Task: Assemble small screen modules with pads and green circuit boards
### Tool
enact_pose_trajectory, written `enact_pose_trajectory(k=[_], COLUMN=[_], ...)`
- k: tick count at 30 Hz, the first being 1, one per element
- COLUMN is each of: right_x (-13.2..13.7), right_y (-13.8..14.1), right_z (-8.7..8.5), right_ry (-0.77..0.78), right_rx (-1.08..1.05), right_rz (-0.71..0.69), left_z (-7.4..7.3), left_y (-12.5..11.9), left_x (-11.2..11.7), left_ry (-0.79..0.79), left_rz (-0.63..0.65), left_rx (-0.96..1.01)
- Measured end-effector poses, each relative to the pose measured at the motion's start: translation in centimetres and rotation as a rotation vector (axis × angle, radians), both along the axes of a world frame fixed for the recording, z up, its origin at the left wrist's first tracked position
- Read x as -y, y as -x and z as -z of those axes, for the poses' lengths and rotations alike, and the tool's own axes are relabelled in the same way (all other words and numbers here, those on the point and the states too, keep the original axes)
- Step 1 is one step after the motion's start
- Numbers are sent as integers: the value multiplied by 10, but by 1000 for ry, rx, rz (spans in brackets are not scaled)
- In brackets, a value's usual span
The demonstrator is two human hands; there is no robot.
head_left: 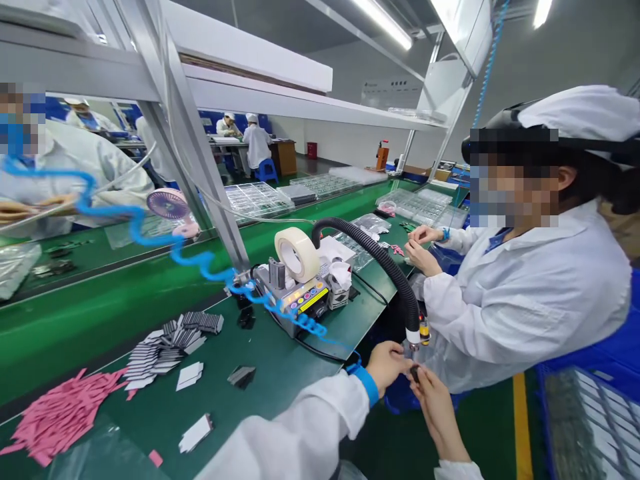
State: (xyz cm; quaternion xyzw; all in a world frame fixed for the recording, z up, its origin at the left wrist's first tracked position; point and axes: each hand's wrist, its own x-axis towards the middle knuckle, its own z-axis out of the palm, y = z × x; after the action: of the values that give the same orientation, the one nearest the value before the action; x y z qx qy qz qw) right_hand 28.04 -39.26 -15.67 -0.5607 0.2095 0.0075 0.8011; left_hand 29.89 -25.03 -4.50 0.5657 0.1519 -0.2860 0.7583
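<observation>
Off the bench's front edge, my right hand (434, 403) pinches a small dark piece (415, 373) between thumb and fingers. My left hand (387, 367), with a blue strap at the wrist, is closed, its fingertips close beside that piece. What the left fingers grip, if anything, is hidden. Just above both hands hangs the metal-tipped nozzle (413, 339) of a black flexible hose (380, 257). The hose rises from a grey blower box (300, 307) with coloured buttons, on which a roll of cream tape (297, 255) stands.
Pink strips (65, 413), grey-and-white striped pieces (160, 347) and small white stacks (195, 433) lie on the green bench (240, 413). A coiled blue cord (205, 267) crosses to my left wrist. A co-worker (525, 300) sits close at right, beside a blue crate (590, 427).
</observation>
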Motion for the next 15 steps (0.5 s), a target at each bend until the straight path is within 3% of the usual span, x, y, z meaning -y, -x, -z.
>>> enact_pose_trajectory(k=[5, 9, 12, 15], right_x=[-37, -76, -107, -137], right_y=[-3, 37, 72, 93], right_z=[-40, -90, -131, -168], right_ry=[-16, -64, -87, -12], right_rx=[20, 85, 117, 271], right_rz=[-210, -501, -726, -966], left_z=[-70, -126, -139, -128], left_y=[65, 138, 183, 214], left_x=[-83, -147, -170, -177], left_ry=[148, 168, 67, 161], left_rz=[2, -184, -331, -422], left_rx=[-85, -21, 27, 137])
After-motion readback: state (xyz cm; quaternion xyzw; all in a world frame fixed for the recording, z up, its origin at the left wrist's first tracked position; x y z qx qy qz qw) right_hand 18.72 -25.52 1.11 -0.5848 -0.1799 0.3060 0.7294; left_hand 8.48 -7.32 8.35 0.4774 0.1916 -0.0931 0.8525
